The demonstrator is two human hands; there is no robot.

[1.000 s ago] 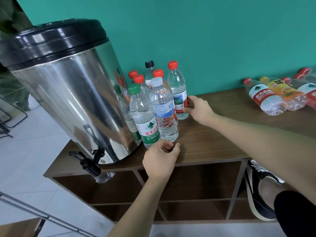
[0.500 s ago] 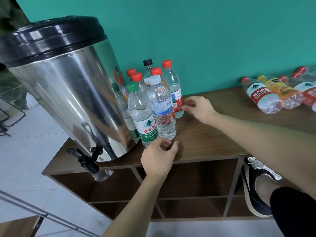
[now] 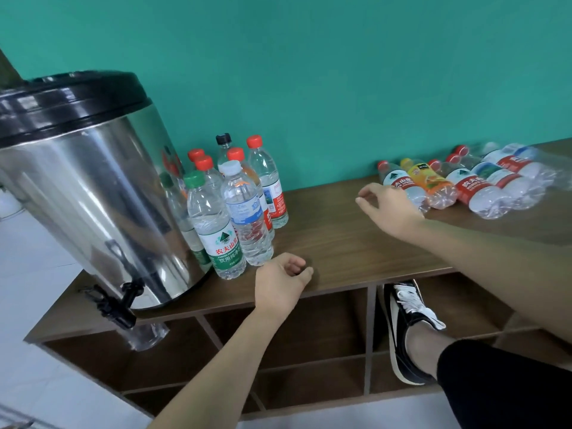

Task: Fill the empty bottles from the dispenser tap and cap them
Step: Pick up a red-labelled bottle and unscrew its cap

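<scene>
Right hand (image 3: pixel 390 209) now off the upright capped bottles (image 3: pixel 244 205), loose-fingered beside lying empties (image 3: pixel 464 187); left hand (image 3: pixel 280 284) relaxed, empty, on bench (image 3: pixel 340 243).

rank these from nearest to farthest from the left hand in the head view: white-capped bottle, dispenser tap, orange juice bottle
1. white-capped bottle: upright, just left of and behind the left hand.
2. dispenser tap: further left, past the shelf's front edge.
3. orange juice bottle: lying far to the right, near the wall.
</scene>
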